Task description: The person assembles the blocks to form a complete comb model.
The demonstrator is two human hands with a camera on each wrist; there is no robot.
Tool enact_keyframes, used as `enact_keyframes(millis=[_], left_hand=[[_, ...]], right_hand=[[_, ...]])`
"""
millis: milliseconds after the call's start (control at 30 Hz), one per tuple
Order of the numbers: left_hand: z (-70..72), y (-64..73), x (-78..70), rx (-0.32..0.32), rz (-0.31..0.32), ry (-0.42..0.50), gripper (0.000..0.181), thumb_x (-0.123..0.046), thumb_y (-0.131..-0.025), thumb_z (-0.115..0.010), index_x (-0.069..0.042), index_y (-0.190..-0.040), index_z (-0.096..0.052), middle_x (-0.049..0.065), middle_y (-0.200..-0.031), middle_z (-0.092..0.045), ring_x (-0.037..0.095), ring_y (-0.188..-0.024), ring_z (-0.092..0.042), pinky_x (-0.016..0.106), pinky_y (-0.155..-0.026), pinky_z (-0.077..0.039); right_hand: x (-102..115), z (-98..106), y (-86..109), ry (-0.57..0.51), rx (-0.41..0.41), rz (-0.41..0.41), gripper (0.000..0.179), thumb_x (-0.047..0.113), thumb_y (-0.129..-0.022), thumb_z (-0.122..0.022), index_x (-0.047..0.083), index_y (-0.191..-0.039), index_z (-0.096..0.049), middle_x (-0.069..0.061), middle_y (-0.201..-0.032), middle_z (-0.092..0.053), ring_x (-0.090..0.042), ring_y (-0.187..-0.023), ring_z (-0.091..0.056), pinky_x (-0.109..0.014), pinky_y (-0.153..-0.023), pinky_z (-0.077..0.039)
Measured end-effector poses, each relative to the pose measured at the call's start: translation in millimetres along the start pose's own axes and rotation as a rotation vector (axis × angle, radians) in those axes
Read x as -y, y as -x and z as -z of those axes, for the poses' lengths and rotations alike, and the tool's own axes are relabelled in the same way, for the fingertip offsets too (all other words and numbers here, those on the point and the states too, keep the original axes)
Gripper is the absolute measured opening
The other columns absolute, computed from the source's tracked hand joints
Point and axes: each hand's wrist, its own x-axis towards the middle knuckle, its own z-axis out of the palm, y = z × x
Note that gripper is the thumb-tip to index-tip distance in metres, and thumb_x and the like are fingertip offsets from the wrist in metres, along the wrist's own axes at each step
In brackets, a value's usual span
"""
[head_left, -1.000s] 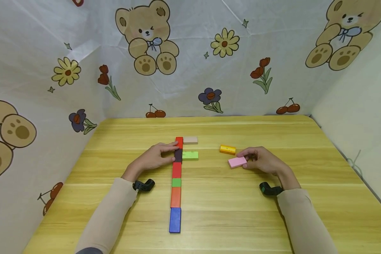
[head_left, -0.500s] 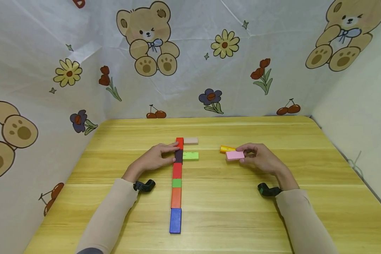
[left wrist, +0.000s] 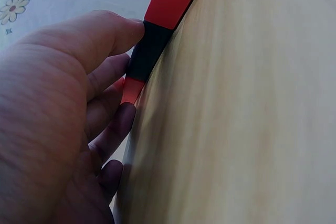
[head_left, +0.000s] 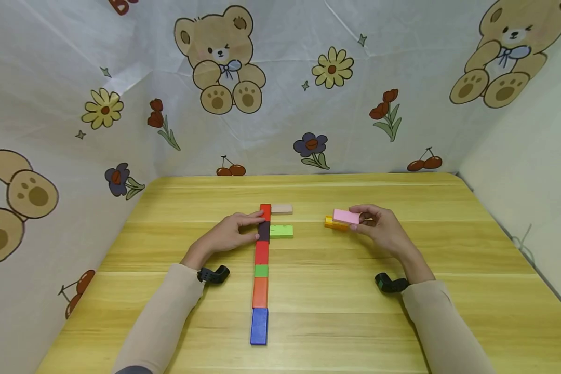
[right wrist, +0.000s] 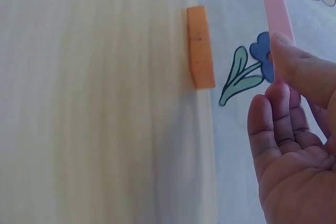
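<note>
In the head view my right hand point(head_left: 379, 227) pinches a pink block point(head_left: 346, 216) by its right end. The block is raised and partly hides a yellow-orange block point(head_left: 334, 223) on the table. In the right wrist view, thumb and fingertips grip that pink block point(right wrist: 279, 17), apart from the orange block point(right wrist: 200, 51). My left hand point(head_left: 224, 234) rests beside a row of blocks. Its fingers touch the far red block point(head_left: 265, 209) and the dark block point(head_left: 264, 231); the left wrist view shows the thumb against the dark block point(left wrist: 151, 51).
The row runs toward me through a red block point(head_left: 262, 253), a green one point(head_left: 261, 270), an orange-red one point(head_left: 260, 292) and a blue one point(head_left: 259, 326). A beige block point(head_left: 281, 209) and a lime-green block point(head_left: 281, 231) extend rightward from it. Patterned cloth point(head_left: 280, 78) hangs behind the table point(head_left: 327, 322).
My right hand has raised the pink block and carried it away from me, from in front of the yellow-orange block to partly over it in view. The left hand stays on the row.
</note>
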Motion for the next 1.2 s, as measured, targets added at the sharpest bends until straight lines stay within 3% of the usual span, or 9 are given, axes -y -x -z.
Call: enact_keyframes(millis=[300, 467, 800, 1200], left_hand=[[-1.2, -0.5, 1.4, 0.003, 0.014, -0.009, 0.052, -0.034, -0.096, -0.068, -0.025, -0.146, -0.055, -0.018, -0.159, -0.038, 0.018, -0.138, -0.042, 0.047, -0.114, -0.037], [-1.2, 0.5, 0.4, 0.002, 0.017, -0.017, 0.052, -0.035, -0.096, -0.068, -0.026, -0.146, -0.055, -0.018, -0.159, -0.038, 0.019, -0.138, -0.042, 0.047, -0.115, -0.037], [-0.1, -0.8, 2.2, 0.000, 0.003, -0.014, 0.053, -0.036, -0.096, -0.068, -0.025, -0.146, -0.054, -0.016, -0.159, -0.038, 0.019, -0.139, -0.041, 0.047, -0.114, -0.037], [-0.9, -1.8, 2.9, -0.001, 0.011, -0.011, 0.052, -0.037, -0.096, -0.068, -0.026, -0.145, -0.055, -0.018, -0.158, -0.039, 0.019, -0.140, -0.041, 0.047, -0.115, -0.037]], right_hand=[[18.0, -9.6, 1.6, -0.011, -0.047, 0.050, 0.036, 0.012, -0.091, -0.075, 0.012, -0.126, -0.068, -0.013, -0.109, -0.063, -0.020, -0.096, -0.058, -0.015, -0.079, -0.051], [29.5, -17.3, 2.6, -0.018, -0.058, 0.049, 0.036, 0.010, -0.090, -0.075, 0.011, -0.126, -0.068, -0.012, -0.109, -0.063, -0.021, -0.095, -0.059, -0.015, -0.079, -0.051], [55.2, -42.0, 8.8, -0.006, -0.084, 0.136, 0.036, 0.011, -0.089, -0.076, 0.013, -0.124, -0.070, -0.006, -0.107, -0.064, -0.020, -0.094, -0.059, -0.015, -0.084, -0.051], [72.9, -69.8, 14.9, -0.222, -0.099, -0.025, 0.038, 0.007, -0.089, -0.075, 0.009, -0.126, -0.068, -0.010, -0.101, -0.059, -0.021, -0.093, -0.053, -0.017, -0.074, -0.051]])
